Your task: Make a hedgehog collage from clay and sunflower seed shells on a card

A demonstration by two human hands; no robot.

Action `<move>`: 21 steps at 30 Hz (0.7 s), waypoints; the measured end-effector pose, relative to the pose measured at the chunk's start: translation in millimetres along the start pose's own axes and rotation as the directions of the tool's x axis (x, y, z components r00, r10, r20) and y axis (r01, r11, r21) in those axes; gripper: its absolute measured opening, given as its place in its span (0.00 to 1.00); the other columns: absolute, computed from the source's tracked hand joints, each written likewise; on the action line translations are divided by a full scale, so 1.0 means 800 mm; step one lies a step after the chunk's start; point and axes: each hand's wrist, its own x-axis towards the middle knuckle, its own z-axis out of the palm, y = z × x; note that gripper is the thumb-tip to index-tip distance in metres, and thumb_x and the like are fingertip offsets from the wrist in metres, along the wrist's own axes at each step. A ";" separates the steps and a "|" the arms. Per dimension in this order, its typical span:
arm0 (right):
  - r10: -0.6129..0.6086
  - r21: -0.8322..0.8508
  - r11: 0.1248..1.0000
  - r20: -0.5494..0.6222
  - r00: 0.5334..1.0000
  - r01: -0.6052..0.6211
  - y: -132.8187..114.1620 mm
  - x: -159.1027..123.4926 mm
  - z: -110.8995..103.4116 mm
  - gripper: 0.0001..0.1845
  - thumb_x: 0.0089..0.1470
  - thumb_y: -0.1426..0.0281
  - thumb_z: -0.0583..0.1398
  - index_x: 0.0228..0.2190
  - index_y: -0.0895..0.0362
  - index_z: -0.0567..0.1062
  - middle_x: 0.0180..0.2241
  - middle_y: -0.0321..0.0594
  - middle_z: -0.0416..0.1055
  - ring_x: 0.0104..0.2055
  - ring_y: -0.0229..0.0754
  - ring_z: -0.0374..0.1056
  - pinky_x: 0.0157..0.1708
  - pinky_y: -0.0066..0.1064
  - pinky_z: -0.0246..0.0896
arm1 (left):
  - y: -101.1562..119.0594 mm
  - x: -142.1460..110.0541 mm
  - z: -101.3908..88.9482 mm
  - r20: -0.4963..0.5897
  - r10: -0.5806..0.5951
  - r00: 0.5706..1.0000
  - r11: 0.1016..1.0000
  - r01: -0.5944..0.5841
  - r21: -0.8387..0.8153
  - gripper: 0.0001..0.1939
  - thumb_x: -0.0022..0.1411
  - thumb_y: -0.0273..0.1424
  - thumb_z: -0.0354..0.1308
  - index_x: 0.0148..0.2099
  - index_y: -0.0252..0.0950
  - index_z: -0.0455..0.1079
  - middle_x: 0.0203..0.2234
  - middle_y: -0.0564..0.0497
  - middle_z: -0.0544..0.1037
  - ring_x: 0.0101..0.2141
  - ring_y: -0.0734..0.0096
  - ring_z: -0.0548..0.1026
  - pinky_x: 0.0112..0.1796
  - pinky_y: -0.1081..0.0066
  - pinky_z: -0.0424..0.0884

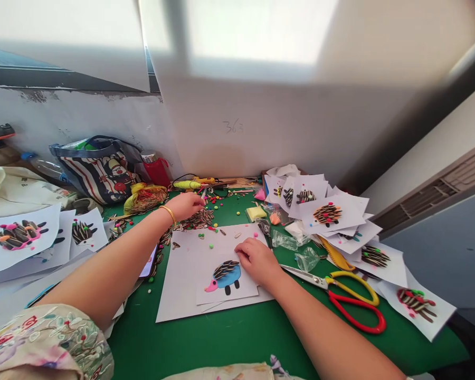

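My left hand (187,206) reaches over a heap of striped sunflower seeds (200,219) mixed with small coloured balls. Its fingers are drawn together near a small pale thing; what they hold, if anything, I cannot make out. A hedgehog picture (225,277) lies on a larger white sheet (178,285). The hedgehog has a blue body, pink face, dark feet and several seeds on its back. At the picture's upper right edge rests my right hand (257,261), fingers curled together beside the seeds; their tips are partly hidden. Loose seeds and green balls (211,246) lie above the picture.
Red-and-yellow scissors (354,298) lie to the right, near stacked hedgehog pictures (328,215). More pictures (21,237) are on the left. At the back stand a striped bag (97,174) and red bottle (156,169). A phone (148,264) lies under my left forearm.
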 end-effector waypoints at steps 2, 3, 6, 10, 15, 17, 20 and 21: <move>-0.001 0.003 1.000 0.000 1.000 0.001 -0.001 0.000 0.000 0.09 0.59 0.74 0.58 0.37 0.53 0.78 0.36 0.38 0.74 0.41 0.41 0.68 0.42 0.31 0.61 | 0.001 -0.006 0.002 -0.014 -0.018 1.000 1.000 0.019 0.017 0.18 0.67 0.39 0.48 0.47 0.41 0.77 0.43 0.47 0.78 0.44 0.62 0.75 0.45 0.69 0.68; 0.000 0.005 1.000 0.001 1.000 0.000 -0.001 0.000 -0.001 0.09 0.59 0.75 0.58 0.37 0.53 0.78 0.36 0.38 0.74 0.41 0.41 0.69 0.42 0.31 0.61 | 0.004 -0.008 0.005 -0.014 -0.021 1.000 0.999 0.022 0.030 0.19 0.67 0.41 0.48 0.48 0.41 0.77 0.43 0.46 0.77 0.43 0.61 0.75 0.44 0.68 0.69; 0.002 0.009 1.000 0.008 1.000 -0.002 -0.001 0.000 -0.001 0.09 0.58 0.75 0.58 0.37 0.53 0.78 0.36 0.38 0.74 0.41 0.41 0.69 0.43 0.31 0.61 | 0.018 -0.011 0.014 -0.015 -0.006 1.000 0.997 0.007 0.076 0.19 0.67 0.44 0.49 0.50 0.41 0.75 0.44 0.44 0.75 0.42 0.59 0.75 0.41 0.67 0.69; -0.006 0.011 1.000 0.010 1.000 0.006 0.000 0.001 -0.001 0.09 0.58 0.75 0.58 0.37 0.53 0.78 0.36 0.38 0.74 0.41 0.41 0.68 0.43 0.31 0.62 | 0.035 -0.007 0.026 -0.037 0.039 0.999 0.989 -0.033 0.144 0.22 0.65 0.50 0.52 0.52 0.42 0.74 0.48 0.42 0.72 0.49 0.52 0.71 0.46 0.63 0.65; 0.004 0.004 1.000 0.013 1.000 -0.004 0.000 0.000 -0.001 0.10 0.59 0.75 0.58 0.37 0.53 0.78 0.36 0.38 0.74 0.42 0.41 0.68 0.43 0.31 0.61 | 0.036 0.005 0.038 -0.029 0.074 0.997 0.980 -0.067 0.190 0.28 0.63 0.54 0.51 0.55 0.41 0.70 0.51 0.38 0.71 0.49 0.48 0.71 0.46 0.61 0.64; 0.005 0.007 1.000 0.013 1.000 -0.005 0.000 0.000 0.000 0.10 0.59 0.75 0.58 0.38 0.53 0.78 0.37 0.38 0.74 0.42 0.41 0.68 0.43 0.31 0.61 | 0.033 0.009 0.042 -0.019 0.092 0.996 0.976 -0.086 0.200 0.29 0.63 0.54 0.51 0.55 0.40 0.70 0.49 0.38 0.72 0.48 0.48 0.72 0.45 0.61 0.64; -0.002 0.013 1.000 0.012 1.000 0.002 0.002 0.000 0.000 0.09 0.58 0.75 0.58 0.38 0.53 0.78 0.36 0.39 0.74 0.42 0.41 0.68 0.43 0.31 0.61 | 0.030 0.014 0.045 -0.005 0.125 0.992 0.971 -0.121 0.207 0.26 0.65 0.52 0.49 0.52 0.39 0.71 0.46 0.39 0.74 0.47 0.51 0.73 0.44 0.62 0.64; -0.004 0.016 1.000 0.012 1.000 0.004 0.002 0.000 0.000 0.09 0.58 0.75 0.58 0.38 0.53 0.78 0.36 0.39 0.74 0.42 0.41 0.68 0.43 0.31 0.61 | 0.030 0.015 0.045 -0.001 0.136 0.991 0.969 -0.133 0.207 0.24 0.66 0.51 0.49 0.51 0.39 0.71 0.45 0.40 0.74 0.47 0.52 0.73 0.44 0.63 0.64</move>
